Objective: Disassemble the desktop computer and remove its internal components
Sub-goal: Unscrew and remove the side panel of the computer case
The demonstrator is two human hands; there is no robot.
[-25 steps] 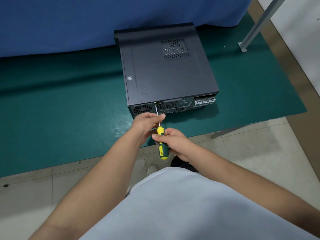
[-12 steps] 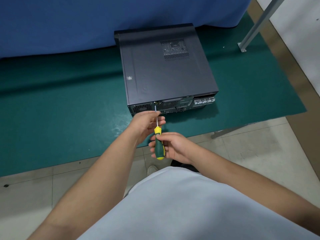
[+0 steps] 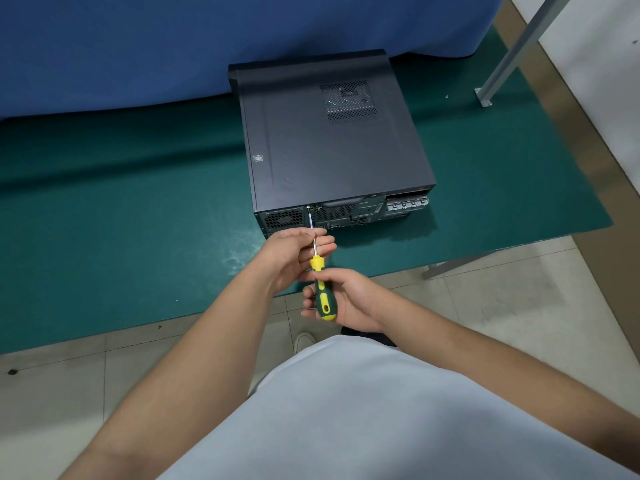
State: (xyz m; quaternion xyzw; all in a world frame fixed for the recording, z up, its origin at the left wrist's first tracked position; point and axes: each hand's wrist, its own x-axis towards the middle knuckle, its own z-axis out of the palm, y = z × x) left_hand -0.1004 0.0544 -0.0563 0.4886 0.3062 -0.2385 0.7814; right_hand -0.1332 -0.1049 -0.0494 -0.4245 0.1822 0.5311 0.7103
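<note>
The closed desktop computer (image 3: pixel 332 143) lies flat on the green surface (image 3: pixel 121 237), rear panel facing the person, where the screwdriver (image 3: pixel 320 278) tip meets its top edge (right hand (image 3: pixel 346 299) gripping the handle, left hand (image 3: pixel 298 254) pinching the shaft), blue cloth (image 3: pixel 173 46) behind.

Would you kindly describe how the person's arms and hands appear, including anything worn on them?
Both forearms are bare from the frame's lower edge to the wrist; no sleeves show. The left hand and right hand wear no gloves, and no watch, bracelet or ring is visible. A pale grey-white garment covers the torso.
</note>
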